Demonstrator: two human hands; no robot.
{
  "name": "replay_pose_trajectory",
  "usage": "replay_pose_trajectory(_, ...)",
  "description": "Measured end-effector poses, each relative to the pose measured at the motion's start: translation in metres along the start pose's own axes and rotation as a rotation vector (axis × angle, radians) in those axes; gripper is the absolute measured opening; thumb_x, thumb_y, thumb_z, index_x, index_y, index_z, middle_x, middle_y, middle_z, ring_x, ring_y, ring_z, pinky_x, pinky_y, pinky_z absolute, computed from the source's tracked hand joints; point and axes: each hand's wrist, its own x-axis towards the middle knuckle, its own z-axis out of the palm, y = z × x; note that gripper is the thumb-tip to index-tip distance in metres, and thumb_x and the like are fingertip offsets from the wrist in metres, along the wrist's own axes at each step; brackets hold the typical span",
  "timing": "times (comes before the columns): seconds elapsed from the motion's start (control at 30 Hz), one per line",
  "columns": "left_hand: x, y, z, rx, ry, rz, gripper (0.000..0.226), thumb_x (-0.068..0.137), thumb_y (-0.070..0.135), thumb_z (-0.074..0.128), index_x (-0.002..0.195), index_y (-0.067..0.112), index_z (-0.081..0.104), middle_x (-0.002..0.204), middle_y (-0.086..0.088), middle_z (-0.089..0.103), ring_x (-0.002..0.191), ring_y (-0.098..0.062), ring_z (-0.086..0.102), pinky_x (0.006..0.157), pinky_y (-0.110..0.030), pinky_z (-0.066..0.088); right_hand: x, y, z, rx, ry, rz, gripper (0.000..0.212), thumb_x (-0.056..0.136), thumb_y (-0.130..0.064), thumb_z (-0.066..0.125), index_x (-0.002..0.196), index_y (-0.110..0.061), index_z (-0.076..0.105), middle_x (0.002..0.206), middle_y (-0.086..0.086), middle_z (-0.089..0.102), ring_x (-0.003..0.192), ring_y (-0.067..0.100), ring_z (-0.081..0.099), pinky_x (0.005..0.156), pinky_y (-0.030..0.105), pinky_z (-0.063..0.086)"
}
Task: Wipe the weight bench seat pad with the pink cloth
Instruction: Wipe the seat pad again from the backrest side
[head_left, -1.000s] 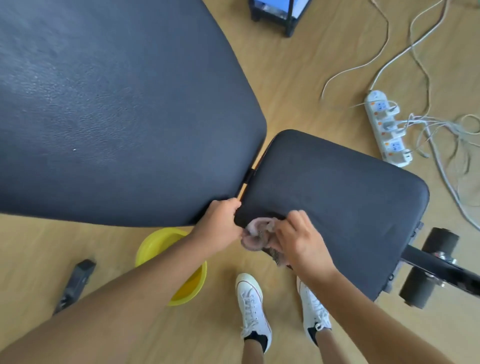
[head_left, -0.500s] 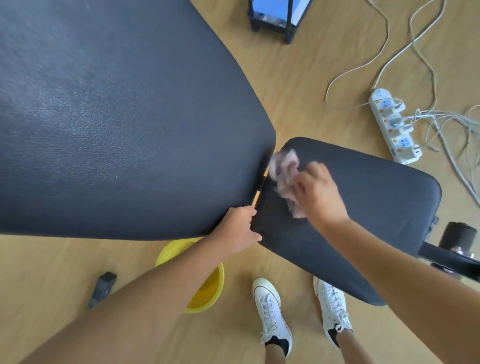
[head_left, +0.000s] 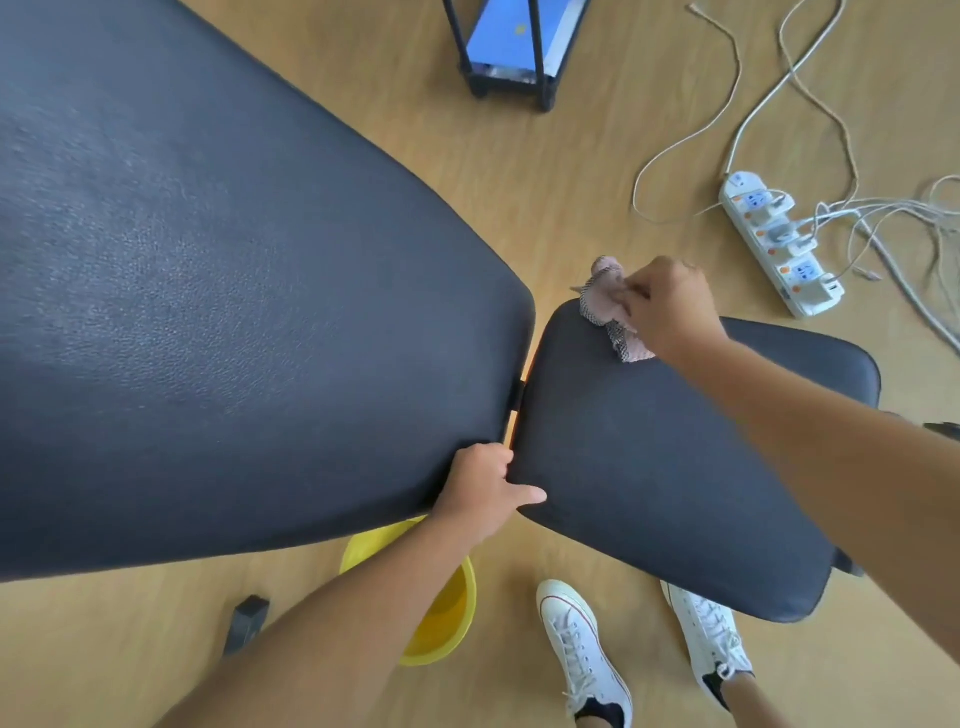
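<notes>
The place looks like a room in a home or small gym. A padded black weight bench (head_left: 234, 322) stands on a pale wood-look floor (head_left: 597, 171); a white power strip (head_left: 779, 244) with loose cables (head_left: 727, 104) and a yellow bucket (head_left: 447, 618) sit on that floor.

- A yellow bucket (head_left: 441, 618) stands on the wooden floor (head_left: 587, 171), below the left wrist and partly hidden by that forearm.
- A white power strip (head_left: 779, 244) with plugs lies past the right hand, white cables (head_left: 727, 104) trailing from it.
- White sneakers (head_left: 582, 649) stand nearer than both hands.
- A black-framed stand (head_left: 511, 47) sits far beyond them.
- A small dark block (head_left: 247, 621) lies left of the left forearm.
</notes>
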Motion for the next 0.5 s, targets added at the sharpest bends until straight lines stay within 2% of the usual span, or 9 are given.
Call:
replay_pose_trajectory(0.07, 0.002, 0.001, 0.001, -0.007, 0.005, -0.03, 0.069, 0.076, 0.028, 0.089, 0.135, 0.004, 0.062, 0.132, -0.017, 0.069, 0.104, -0.033, 0.076, 0.091, -0.044, 0.063, 0.017, -0.014, -0.005, 0.078, -0.198, -0.009, 0.024, 0.088, -0.021, 0.067, 0.069, -0.007, 0.066, 0.07, 0.009, 0.054, 0.067, 0.024, 0.05, 0.058, 0.036, 0.048)
replay_pose_trajectory(0.1, 0.002, 0.001, 0.003, -0.006, 0.005, -0.038, 0.071, 0.077, 0.025, 0.088, 0.139, 0.006, 0.06, 0.136, -0.017, 0.068, 0.106, -0.032, 0.076, 0.093, -0.045, 0.062, 0.024, -0.019, -0.006, 0.076, -0.281, -0.023, 0.024, 0.086, -0.021, 0.067, 0.064, -0.011, 0.063, 0.065, 0.005, 0.052, 0.06, 0.02, 0.047, 0.054, 0.032, 0.05)
replay_pose_trajectory(0.17, 0.003, 0.002, 0.005, -0.012, 0.021, -0.046, 0.07, 0.079, 0.021, 0.087, 0.142, 0.006, 0.059, 0.137, -0.016, 0.067, 0.105, -0.032, 0.076, 0.094, -0.044, 0.061, 0.031, -0.023, -0.005, 0.005, -0.389, -0.075, 0.034, 0.084, -0.018, 0.063, 0.053, -0.015, 0.049, 0.051, -0.004, 0.045, 0.054, 0.016, 0.042, 0.044, 0.018, 0.043)
replay_pose_trajectory(0.23, 0.005, 0.002, 0.007, -0.03, 0.038, -0.066, 0.067, 0.081, 0.017, 0.086, 0.141, 0.006, 0.06, 0.135, -0.017, 0.068, 0.103, -0.033, 0.076, 0.093, -0.044, 0.062, 0.029, -0.007, -0.017, -0.09, -0.429, -0.11, 0.043, 0.087, -0.022, 0.066, 0.052, -0.016, 0.041, 0.05, -0.008, 0.046, 0.068, 0.016, 0.043, 0.046, 0.015, 0.036)
replay_pose_trajectory(0.27, 0.006, 0.002, 0.007, -0.043, 0.039, -0.081, 0.067, 0.081, 0.015, 0.086, 0.141, 0.006, 0.06, 0.135, -0.017, 0.068, 0.102, -0.034, 0.076, 0.092, -0.044, 0.062, 0.026, 0.011, -0.031, -0.148, -0.429, -0.112, 0.047, 0.088, -0.028, 0.07, 0.052, -0.016, 0.041, 0.058, -0.005, 0.048, 0.077, 0.016, 0.042, 0.054, 0.02, 0.036)
replay_pose_trajectory(0.33, 0.007, 0.001, 0.008, -0.074, 0.027, -0.111, 0.068, 0.08, 0.01, 0.086, 0.142, 0.004, 0.059, 0.136, -0.019, 0.067, 0.099, -0.037, 0.077, 0.09, -0.044, 0.063, 0.012, 0.052, -0.067, -0.236, -0.398, -0.072, 0.047, 0.085, -0.041, 0.076, 0.058, -0.01, 0.052, 0.073, 0.003, 0.053, 0.086, 0.019, 0.045, 0.066, 0.029, 0.036)
replay_pose_trajectory(0.4, 0.006, 0.002, 0.007, -0.102, 0.016, -0.125, 0.068, 0.081, 0.007, 0.085, 0.143, 0.004, 0.057, 0.138, -0.02, 0.065, 0.097, -0.037, 0.077, 0.086, -0.04, 0.064, -0.004, 0.086, -0.106, -0.269, -0.397, 0.003, 0.043, 0.081, -0.044, 0.08, 0.059, -0.013, 0.059, 0.072, 0.004, 0.054, 0.073, 0.021, 0.051, 0.06, 0.032, 0.038)
replay_pose_trajectory(0.47, 0.005, 0.004, 0.007, -0.106, 0.022, -0.127, 0.068, 0.081, 0.008, 0.085, 0.143, 0.004, 0.057, 0.138, -0.018, 0.066, 0.099, -0.034, 0.077, 0.087, -0.038, 0.064, -0.012, 0.095, -0.127, -0.276, -0.446, 0.054, 0.046, 0.079, -0.04, 0.083, 0.051, -0.022, 0.051, 0.062, -0.001, 0.049, 0.059, 0.013, 0.046, 0.053, 0.028, 0.035)
replay_pose_trajectory(0.5, 0.005, 0.004, 0.008, -0.105, 0.03, -0.125, 0.068, 0.08, 0.009, 0.085, 0.142, 0.005, 0.058, 0.138, -0.018, 0.066, 0.101, -0.034, 0.077, 0.09, -0.04, 0.063, -0.009, 0.092, -0.126, -0.265, -0.456, 0.069, 0.047, 0.077, -0.039, 0.085, 0.05, -0.023, 0.05, 0.061, -0.002, 0.05, 0.059, 0.014, 0.048, 0.054, 0.029, 0.037)
